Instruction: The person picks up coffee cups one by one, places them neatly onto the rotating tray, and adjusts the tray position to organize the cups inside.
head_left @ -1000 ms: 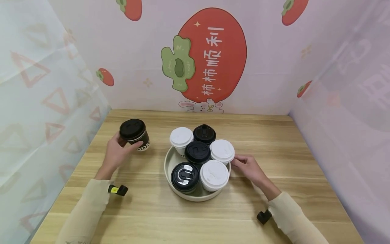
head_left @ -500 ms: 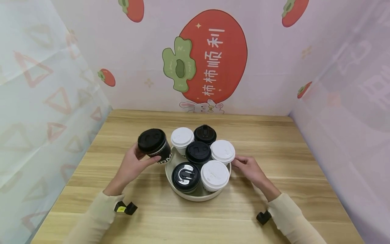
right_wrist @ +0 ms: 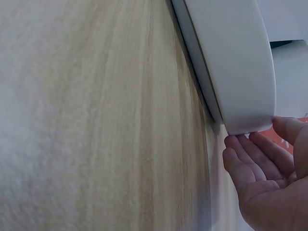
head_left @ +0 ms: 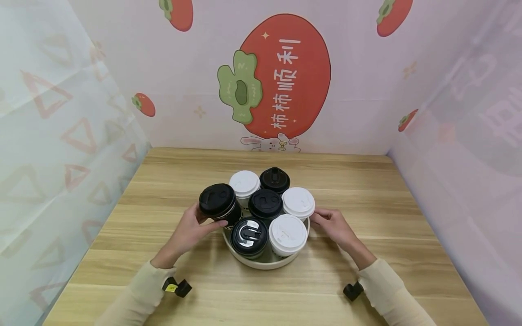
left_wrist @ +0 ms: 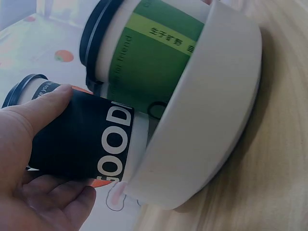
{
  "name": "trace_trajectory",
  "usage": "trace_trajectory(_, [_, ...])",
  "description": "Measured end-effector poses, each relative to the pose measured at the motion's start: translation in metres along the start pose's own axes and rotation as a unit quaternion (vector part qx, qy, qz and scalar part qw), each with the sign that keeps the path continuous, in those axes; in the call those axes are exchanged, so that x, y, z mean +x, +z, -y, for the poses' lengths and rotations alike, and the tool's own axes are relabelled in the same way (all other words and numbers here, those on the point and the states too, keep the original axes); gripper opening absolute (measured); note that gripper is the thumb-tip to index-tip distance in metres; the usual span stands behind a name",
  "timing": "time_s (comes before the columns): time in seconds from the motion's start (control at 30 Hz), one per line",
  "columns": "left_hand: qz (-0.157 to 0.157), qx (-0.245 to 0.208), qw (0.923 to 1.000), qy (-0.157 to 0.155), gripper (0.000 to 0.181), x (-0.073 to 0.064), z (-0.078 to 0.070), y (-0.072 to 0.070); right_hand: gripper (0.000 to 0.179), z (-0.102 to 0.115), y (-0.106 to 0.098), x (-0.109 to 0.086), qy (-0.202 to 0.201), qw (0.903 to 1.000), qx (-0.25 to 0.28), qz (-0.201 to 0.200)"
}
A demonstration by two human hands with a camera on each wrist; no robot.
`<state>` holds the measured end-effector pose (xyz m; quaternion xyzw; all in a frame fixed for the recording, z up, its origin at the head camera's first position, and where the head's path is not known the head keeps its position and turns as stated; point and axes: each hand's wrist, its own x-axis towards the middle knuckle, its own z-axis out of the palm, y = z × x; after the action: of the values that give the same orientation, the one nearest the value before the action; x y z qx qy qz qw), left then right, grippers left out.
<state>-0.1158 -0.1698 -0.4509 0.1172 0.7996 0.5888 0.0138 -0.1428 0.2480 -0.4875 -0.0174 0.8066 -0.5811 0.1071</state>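
My left hand (head_left: pixel 191 231) grips a black paper coffee cup (head_left: pixel 217 200) with a black lid, thumb in front. The cup tilts over the left rim of a round off-white tray (head_left: pixel 266 266). In the left wrist view, its white lettering faces the camera and its bottom is just behind the tray's wall (left_wrist: pixel 207 120). Beside it stands a cup with a green sleeve (left_wrist: pixel 149 53). My right hand (head_left: pixel 336 228) holds the tray's right side, thumb at the rim and fingertips against the outer wall (right_wrist: pixel 240 67).
Several lidded cups crowd the tray: a glossy black lid (head_left: pixel 249 236) in front, a matte black lid (head_left: pixel 265 203) in the middle, white lids (head_left: pixel 287 233) to the right. The wooden table (head_left: pixel 367 181) meets printed cloth walls (head_left: pixel 359 90) behind and at both sides.
My left hand has carried the black cup rightward and toward me, from the table's left side to the tray's left rim. My right hand and the tray stay in place.
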Motion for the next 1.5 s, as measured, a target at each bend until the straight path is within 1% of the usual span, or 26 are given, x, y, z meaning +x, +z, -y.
trace_trajectory(0.17, [0.02, -0.016, 0.9997, 0.007, 0.069, 0.003, 0.007, 0.007, 0.041, -0.002, 0.0, 0.0, 0.002, 1.0, 0.008, -0.001])
trace_trajectory(0.27, [0.032, -0.02, 0.9991, 0.021, 0.071, 0.003, 0.011, 0.01, 0.041, -0.003, 0.0, 0.001, 0.001, 0.9996, 0.029, 0.007])
trace_trajectory(0.33, [0.039, -0.017, 0.9985, 0.034, 0.073, 0.003, 0.013, 0.012, 0.041, -0.004, 0.0, 0.001, -0.001, 0.9991, 0.04, 0.011])
trace_trajectory(0.43, [0.043, -0.007, 0.9981, 0.043, 0.076, 0.004, 0.016, 0.013, 0.042, -0.005, 0.0, 0.001, -0.002, 0.9988, 0.047, 0.012])
trace_trajectory(0.67, [0.037, 0.017, 0.9988, 0.029, 0.076, 0.005, 0.02, 0.016, 0.043, -0.004, 0.0, 0.001, -0.001, 0.9992, 0.038, 0.01])
trace_trajectory(1.03, [0.024, 0.035, 0.999, 0.015, 0.073, 0.006, 0.02, 0.019, 0.041, -0.004, 0.0, 0.0, -0.006, 0.9993, 0.036, 0.01])
trace_trajectory(1.27, [0.028, 0.059, 0.9979, 0.006, 0.071, 0.006, 0.019, 0.019, 0.04, -0.004, -0.001, 0.0, -0.007, 0.999, 0.041, 0.014])
trace_trajectory(1.33, [0.031, 0.063, 0.9975, 0.005, 0.072, 0.006, 0.019, 0.018, 0.04, -0.004, -0.001, -0.001, -0.006, 0.9993, 0.036, 0.013])
trace_trajectory(1.5, [0.043, 0.047, 0.9979, 0.007, 0.078, 0.006, 0.02, 0.016, 0.039, -0.003, -0.002, -0.001, -0.005, 0.9999, 0.012, 0.009])
